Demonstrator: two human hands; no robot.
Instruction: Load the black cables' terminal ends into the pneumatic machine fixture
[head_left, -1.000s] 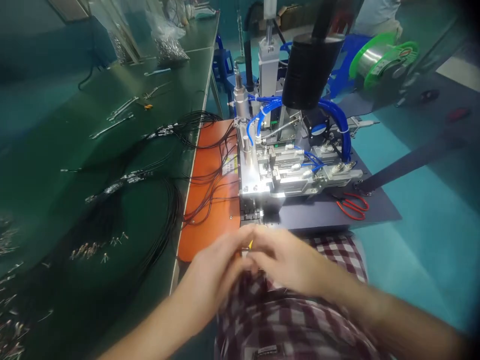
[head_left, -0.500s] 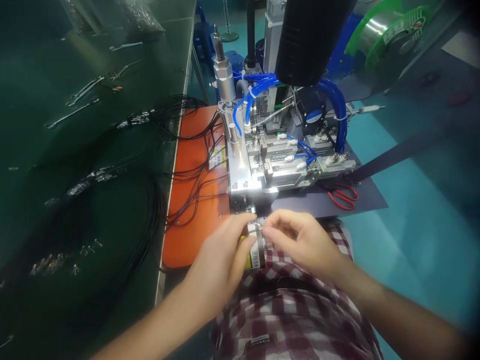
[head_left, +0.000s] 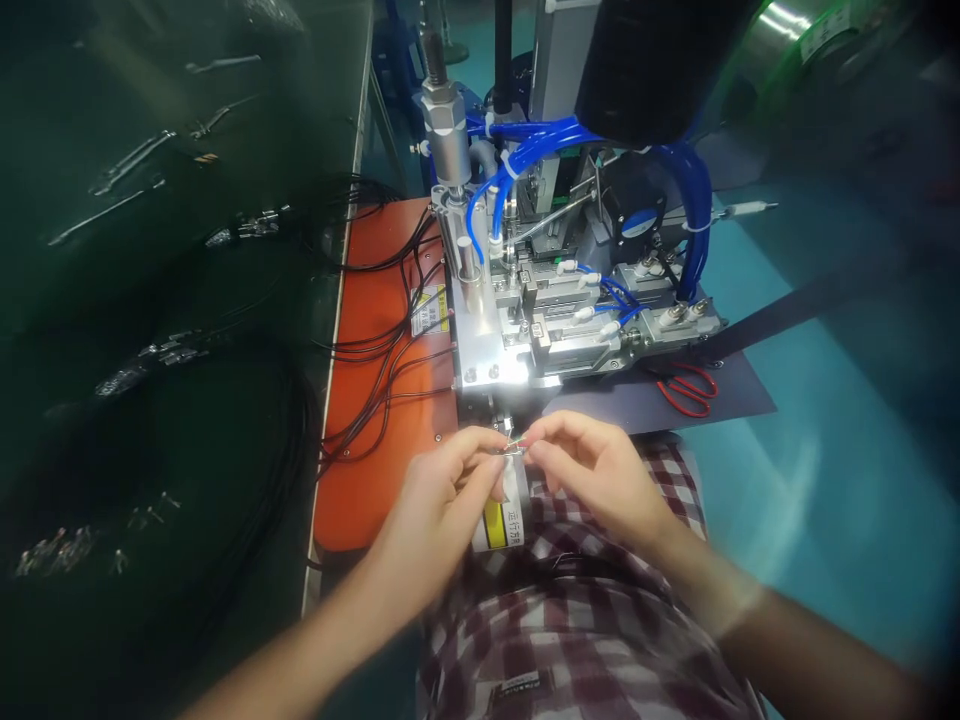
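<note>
In front of the machine, both hands meet with their fingertips nearly touching. My left hand (head_left: 446, 495) is closed, thumb and forefinger pinching the end of some thin wires (head_left: 514, 446). From the other side, my right hand (head_left: 596, 465) pinches the same wires between thumb and forefinger. The wires are fine and short where they show; fingers hide the rest. Just below them sits a white and yellow label (head_left: 502, 515) on the machine's front part. Behind the fingertips stands the metal machine (head_left: 480, 340) with its clamps.
Black cables (head_left: 390, 365) run across an orange plate (head_left: 375, 500) from the dark green table (head_left: 247, 600) at left, where bundled cables and small metal parts lie. Red-handled scissors (head_left: 688, 390) rest at right. Blue air hoses (head_left: 551, 135) and a black cylinder (head_left: 637, 70) rise above the machine.
My left thumb and forefinger have closed from apart onto the wires. The right hand keeps its pinch close by. The view has shifted slightly.
</note>
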